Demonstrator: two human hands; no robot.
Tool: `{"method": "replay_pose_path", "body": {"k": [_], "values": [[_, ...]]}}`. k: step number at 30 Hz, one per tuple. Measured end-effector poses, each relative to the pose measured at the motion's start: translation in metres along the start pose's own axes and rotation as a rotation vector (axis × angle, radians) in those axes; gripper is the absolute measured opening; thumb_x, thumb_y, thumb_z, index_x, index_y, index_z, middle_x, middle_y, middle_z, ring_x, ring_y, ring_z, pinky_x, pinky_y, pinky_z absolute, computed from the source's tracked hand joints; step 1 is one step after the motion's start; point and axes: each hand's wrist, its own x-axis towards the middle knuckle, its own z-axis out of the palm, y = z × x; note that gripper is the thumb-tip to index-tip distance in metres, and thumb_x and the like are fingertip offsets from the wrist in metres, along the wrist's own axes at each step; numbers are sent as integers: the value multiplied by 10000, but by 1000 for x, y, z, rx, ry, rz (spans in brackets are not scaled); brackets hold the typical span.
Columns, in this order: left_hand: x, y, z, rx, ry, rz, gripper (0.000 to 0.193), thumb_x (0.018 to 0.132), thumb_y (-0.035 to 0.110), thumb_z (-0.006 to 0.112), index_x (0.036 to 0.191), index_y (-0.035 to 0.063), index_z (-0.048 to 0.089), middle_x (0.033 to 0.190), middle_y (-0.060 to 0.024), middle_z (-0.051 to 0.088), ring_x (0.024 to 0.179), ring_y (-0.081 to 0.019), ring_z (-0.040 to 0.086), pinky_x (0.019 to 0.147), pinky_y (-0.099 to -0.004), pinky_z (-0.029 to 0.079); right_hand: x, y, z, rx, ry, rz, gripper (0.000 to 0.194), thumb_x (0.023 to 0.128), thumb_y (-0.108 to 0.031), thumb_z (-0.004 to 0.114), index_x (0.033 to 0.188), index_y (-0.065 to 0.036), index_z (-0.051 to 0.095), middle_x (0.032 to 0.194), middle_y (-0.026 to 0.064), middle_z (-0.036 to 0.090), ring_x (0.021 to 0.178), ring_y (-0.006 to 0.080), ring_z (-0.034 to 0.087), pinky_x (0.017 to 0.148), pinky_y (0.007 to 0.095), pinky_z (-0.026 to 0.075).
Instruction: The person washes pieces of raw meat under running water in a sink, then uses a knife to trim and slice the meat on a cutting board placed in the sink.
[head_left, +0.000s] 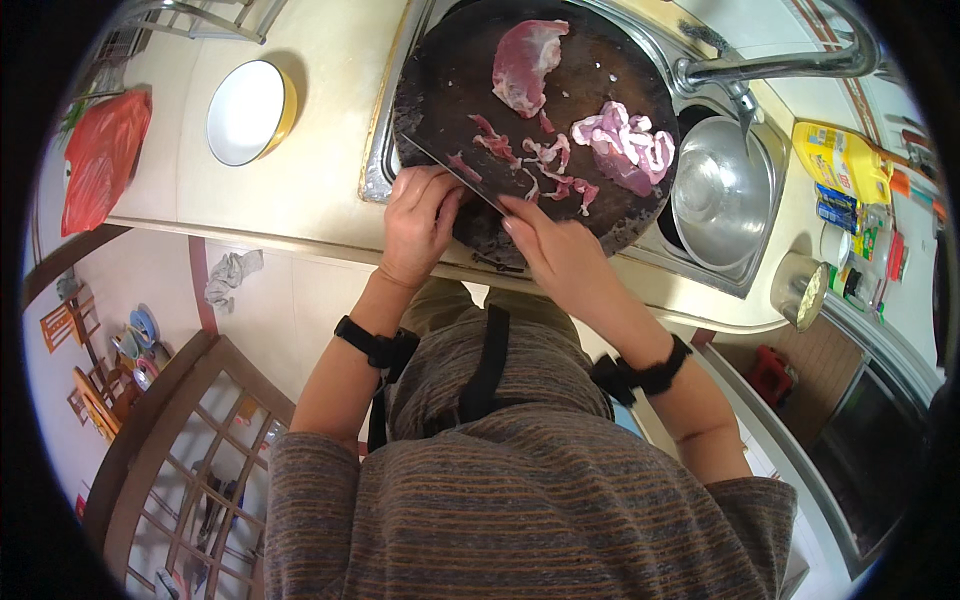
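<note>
A dark round chopping board (450, 82) lies over the sink. My right hand (551, 247) is closed on the handle of a knife (456, 174), whose blade slants up and left across the board's near left part. Close against the blade is my left hand (424, 214), fingers curled at the board's edge; whether they hold anything is hidden. Small strips of raw meat (559, 184) are scattered beyond the blade, with one thin piece beside it. A large piece of raw meat (525, 67) rests at the far side, and a pile of pale, fatty meat pieces (626, 150) at the right.
On the counter at left stand a white bowl with a yellow outside (244, 112) and a red plastic bag (109, 165). A metal basin (724, 195) sits in the right sink bowl under the faucet (780, 67). Further right are a yellow bottle (840, 161) and a metal pot (795, 289).
</note>
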Motion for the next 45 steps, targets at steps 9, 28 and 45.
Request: {"method": "replay_pose_path", "body": {"k": [9,28,45], "values": [[0,4,-2,19,-10,40,179,840,-20,717,1013,27,707,1031,-111,683,988,-325,629,877,-411,510,8,5,-10,0,-40,36,438,1085,-375,471,1374,-66,587,781,250,660,796,445,674,708,498,507],[-3,1,-5,31,-8,27,188,813,-26,737,993,-1,689,1029,-136,665,963,-337,633,855,-425,518,49,-14,22,10,78,-145,394,1089,-353,467,1307,-56,606,794,238,683,788,447,679,709,506,518],[-4,0,-2,8,6,10,218,825,-25,735,1035,13,689,1066,-141,662,987,-335,637,873,-412,515,-57,9,-9,-40,-25,91,432,1089,-391,449,1373,-94,583,791,241,697,761,453,689,697,535,538]]}}
